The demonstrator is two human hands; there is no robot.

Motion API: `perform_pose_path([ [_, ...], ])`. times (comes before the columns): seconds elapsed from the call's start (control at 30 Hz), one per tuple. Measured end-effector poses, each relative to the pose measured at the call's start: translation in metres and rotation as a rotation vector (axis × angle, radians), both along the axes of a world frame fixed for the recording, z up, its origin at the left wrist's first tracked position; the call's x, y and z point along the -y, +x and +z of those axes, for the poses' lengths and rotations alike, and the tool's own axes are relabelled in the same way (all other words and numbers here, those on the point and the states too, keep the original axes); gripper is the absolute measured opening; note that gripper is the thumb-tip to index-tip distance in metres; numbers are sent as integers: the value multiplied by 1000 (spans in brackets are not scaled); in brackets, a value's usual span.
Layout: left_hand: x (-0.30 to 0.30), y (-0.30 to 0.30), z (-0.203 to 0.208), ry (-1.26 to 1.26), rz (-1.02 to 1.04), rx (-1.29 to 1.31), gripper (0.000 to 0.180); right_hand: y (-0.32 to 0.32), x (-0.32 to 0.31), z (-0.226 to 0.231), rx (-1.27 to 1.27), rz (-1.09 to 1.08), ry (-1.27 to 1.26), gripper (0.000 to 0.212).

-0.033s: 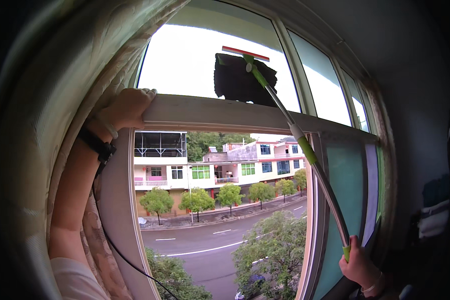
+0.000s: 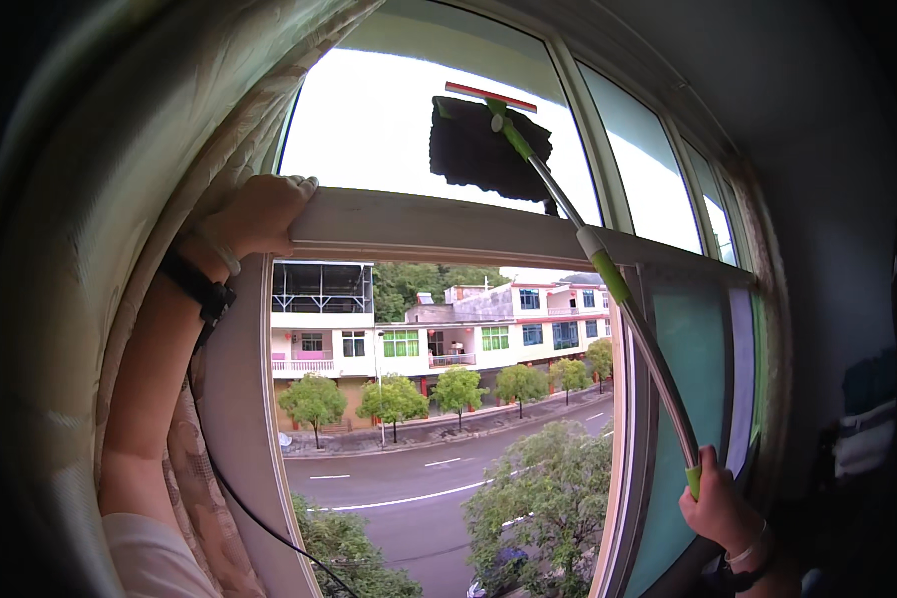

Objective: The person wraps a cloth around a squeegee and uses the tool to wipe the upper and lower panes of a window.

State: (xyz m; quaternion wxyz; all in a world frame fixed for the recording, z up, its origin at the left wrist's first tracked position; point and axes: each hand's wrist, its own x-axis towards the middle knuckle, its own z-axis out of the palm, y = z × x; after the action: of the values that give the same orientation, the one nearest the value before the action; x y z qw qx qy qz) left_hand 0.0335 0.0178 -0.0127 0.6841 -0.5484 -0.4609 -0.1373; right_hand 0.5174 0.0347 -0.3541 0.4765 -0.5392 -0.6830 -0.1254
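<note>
Right hand point(image 2: 723, 506) clamped on squeegee pole point(image 2: 609, 277), low end; it slants up-left to blade point(image 2: 490, 97). Left hand point(image 2: 261, 214), nearer blade, clamped on crossbar point(image 2: 409, 221).

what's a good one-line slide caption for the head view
Left hand on the window crossbar, right hand holding a long-handled window cleaner, its dark pad at the upper pane.

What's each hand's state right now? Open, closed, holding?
Left hand: closed over the window crossbar, holding its left end.
Right hand: closed, holding the squeegee pole near its lower end.
</note>
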Motion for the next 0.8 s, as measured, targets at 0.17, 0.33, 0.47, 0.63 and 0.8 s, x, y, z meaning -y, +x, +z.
perform_pose_path([
  [0.17, -10, -12, -1, -59, -8, 20, 71, -74, -51, 229, 54, 12, 143, 47],
  [0.33, -8, 2, 4, -42, -40, -40, 69, -136, -50, 390, -15, 32, 290, 26],
  [0.47, -7, 1, 4, -61, 9, -4, 72, -174, -66, 392, -17, 93, 237, 26],
  [0.63, -13, -2, 2, -51, 38, 22, 75, -109, -108, 255, 73, 101, 198, 54],
  [0.8, -8, 2, 4, -69, 34, 6, 75, -21, -52, 36, 150, 84, 73, 46],
])
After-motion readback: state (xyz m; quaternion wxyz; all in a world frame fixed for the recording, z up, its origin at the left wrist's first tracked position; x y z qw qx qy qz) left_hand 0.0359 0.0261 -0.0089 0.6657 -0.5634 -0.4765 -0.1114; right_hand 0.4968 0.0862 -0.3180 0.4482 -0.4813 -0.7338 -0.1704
